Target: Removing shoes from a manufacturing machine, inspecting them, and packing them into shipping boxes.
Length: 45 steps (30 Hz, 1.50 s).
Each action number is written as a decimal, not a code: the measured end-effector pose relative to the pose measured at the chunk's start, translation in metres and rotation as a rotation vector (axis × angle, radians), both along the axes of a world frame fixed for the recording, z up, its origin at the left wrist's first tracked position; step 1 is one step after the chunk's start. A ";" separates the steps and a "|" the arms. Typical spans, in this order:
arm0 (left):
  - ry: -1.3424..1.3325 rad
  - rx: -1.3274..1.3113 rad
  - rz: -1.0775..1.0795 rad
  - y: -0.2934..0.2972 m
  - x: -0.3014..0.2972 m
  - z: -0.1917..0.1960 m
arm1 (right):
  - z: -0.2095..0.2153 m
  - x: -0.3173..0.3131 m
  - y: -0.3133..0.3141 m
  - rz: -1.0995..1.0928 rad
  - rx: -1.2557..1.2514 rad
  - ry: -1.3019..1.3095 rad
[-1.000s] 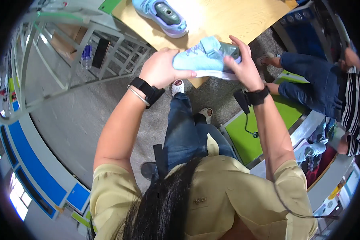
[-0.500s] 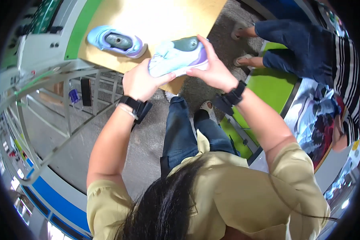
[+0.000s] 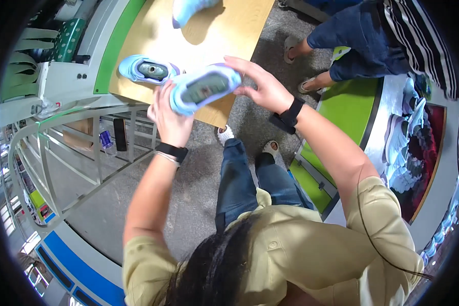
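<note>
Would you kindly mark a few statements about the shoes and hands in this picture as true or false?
1. Both hands hold one light blue shoe. True.
2. The left hand grips the shoe's heel end. True.
3. The right hand rests flat on the wooden table. False: it is raised at the held shoe's toe end.
4. A second blue shoe lies on the table. True.
5. The held shoe is red. False: it is light blue.
</note>
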<state>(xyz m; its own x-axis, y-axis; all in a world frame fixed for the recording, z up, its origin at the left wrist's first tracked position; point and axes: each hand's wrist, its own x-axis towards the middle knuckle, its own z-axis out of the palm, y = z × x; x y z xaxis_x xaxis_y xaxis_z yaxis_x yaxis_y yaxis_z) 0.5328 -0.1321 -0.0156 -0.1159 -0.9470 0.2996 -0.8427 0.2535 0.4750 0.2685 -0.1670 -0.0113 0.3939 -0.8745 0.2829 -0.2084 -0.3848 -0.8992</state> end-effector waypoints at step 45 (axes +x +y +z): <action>1.067 1.576 0.010 -0.039 0.097 -0.028 | 0.036 0.052 -0.026 0.330 -0.241 1.016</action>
<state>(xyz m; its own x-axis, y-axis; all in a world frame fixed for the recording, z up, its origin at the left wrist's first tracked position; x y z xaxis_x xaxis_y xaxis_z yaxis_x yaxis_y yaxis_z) 0.6298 -0.1710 -0.0436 -0.4855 -0.3906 -0.7821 -0.0824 -0.8702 0.4857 0.3206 -0.1934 0.0250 0.7451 -0.6482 -0.1571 -0.6644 -0.7007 -0.2600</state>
